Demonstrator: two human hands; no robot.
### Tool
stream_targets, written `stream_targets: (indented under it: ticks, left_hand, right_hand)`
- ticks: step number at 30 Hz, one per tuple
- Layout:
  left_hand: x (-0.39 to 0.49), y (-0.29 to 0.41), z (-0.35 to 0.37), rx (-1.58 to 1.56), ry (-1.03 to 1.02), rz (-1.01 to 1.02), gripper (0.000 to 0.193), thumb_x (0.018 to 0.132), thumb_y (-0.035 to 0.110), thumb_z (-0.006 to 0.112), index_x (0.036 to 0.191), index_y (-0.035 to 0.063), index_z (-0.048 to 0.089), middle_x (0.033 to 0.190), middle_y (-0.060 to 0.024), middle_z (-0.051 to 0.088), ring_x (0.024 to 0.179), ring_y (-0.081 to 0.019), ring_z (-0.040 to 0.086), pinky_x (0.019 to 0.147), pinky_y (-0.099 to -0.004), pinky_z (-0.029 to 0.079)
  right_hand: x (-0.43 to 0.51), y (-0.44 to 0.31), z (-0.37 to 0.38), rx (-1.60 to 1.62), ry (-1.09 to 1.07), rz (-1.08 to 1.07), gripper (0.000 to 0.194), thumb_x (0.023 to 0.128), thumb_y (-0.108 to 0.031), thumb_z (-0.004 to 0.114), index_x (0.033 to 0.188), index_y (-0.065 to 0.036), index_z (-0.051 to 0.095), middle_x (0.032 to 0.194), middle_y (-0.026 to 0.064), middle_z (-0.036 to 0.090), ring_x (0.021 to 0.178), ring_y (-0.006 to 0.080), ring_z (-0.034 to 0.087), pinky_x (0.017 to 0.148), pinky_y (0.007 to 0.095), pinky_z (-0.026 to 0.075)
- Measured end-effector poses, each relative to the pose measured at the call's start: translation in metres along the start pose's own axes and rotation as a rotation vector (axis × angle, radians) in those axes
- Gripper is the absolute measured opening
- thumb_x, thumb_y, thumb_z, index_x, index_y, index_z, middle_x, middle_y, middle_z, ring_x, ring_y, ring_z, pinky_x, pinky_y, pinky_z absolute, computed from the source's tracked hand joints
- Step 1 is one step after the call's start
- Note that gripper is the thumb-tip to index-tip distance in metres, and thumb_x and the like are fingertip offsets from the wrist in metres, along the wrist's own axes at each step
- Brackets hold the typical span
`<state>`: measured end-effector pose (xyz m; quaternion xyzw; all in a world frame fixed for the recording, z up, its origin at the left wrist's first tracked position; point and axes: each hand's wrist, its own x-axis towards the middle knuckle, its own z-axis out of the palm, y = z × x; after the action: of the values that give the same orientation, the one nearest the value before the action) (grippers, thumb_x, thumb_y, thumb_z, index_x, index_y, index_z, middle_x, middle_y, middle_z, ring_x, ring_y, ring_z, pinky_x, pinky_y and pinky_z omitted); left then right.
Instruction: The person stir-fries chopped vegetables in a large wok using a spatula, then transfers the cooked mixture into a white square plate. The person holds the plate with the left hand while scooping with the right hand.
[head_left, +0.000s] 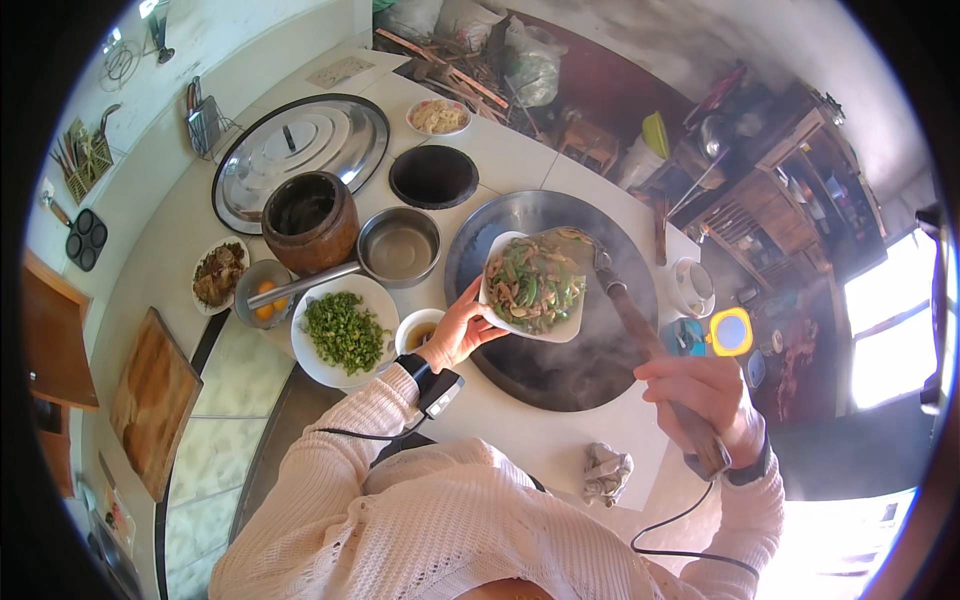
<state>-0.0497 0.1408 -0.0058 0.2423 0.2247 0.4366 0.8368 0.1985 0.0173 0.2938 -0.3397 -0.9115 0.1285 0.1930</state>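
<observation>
My left hand (463, 328) grips the near left rim of a white square plate (571, 330) above the wok. Sliced meat and green pepper strips (531, 283) are heaped on it. In my right hand (709, 401) is the wooden handle (637, 319) of a wok spatula. Its metal blade (574, 244) reaches the plate's far right side, partly hidden by the food. Under the plate, a large dark wok (525, 382) is set into the tiled stove top, and steam rises from it.
Left of the wok stand a metal saucepan (399, 247), a plate of chopped greens (343, 330), a small sauce bowl (420, 330), egg yolks in a bowl (271, 296) and a brown pot (309, 232). A large lid (300, 154) lies behind. A crumpled cloth (606, 472) lies near the front edge.
</observation>
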Motion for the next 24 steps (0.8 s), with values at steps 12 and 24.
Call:
stream_targets:
  ticks: [12, 24]
  left_hand:
    - [0.061, 0.056, -0.031, -0.005, -0.072, -0.059, 0.073, 0.084, 0.004, 0.048, 0.15, 0.0172, 0.021, 0.135, -0.0131, 0.046, 0.116, -0.0272, 0.057, 0.096, -0.0457, 0.052]
    - [0.149, 0.161, -0.088, 0.139, -0.164, -0.169, 0.068, 0.085, 0.004, 0.048, 0.149, 0.014, 0.025, 0.136, -0.0121, 0.047, 0.115, -0.0279, 0.058, 0.093, -0.0449, 0.054]
  right_hand:
    - [0.026, 0.005, 0.011, -0.077, 0.226, 0.08, 0.012, 0.068, 0.001, 0.066, 0.08, 0.001, 0.063, 0.093, 0.0147, 0.068, 0.066, 0.023, 0.067, 0.058, 0.0278, 0.054]
    - [-0.033, 0.149, 0.086, 1.077, 1.625, 0.697, 0.021, 0.093, -0.014, 0.055, 0.111, -0.003, 0.055, 0.12, 0.0107, 0.059, 0.115, 0.0163, 0.054, 0.09, 0.0257, 0.049]
